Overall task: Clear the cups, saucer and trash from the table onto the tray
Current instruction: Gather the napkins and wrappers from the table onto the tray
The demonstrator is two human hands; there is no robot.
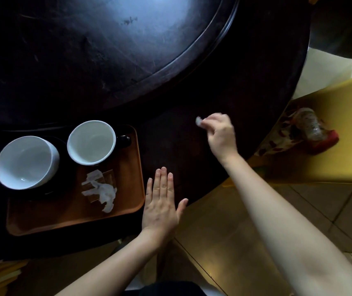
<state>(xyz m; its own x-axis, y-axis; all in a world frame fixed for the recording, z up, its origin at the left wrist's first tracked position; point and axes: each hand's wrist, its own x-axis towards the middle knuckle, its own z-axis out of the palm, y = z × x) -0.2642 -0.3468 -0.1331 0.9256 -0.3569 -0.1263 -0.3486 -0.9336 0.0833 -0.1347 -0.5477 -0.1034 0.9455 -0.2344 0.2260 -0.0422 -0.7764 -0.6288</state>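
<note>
A brown tray (128,201) lies on the dark table at the left. On it stand two white cups: one (26,162) on a black saucer (64,174) at the left, and one with a black handle (91,142) behind it to the right. Crumpled white wrappers (103,190) lie on the tray in front of the cups. My left hand (161,202) rests flat on the table, fingers together, just right of the tray. My right hand (219,133) hovers over the table farther right, pinching a small white scrap of trash (198,121) between its fingertips.
A large round raised centre (128,50) fills the back of the dark table (245,86). To the right stands a yellow chair (341,129) with a plastic bottle (308,124) on a patterned bag. Tiled floor shows at the lower right.
</note>
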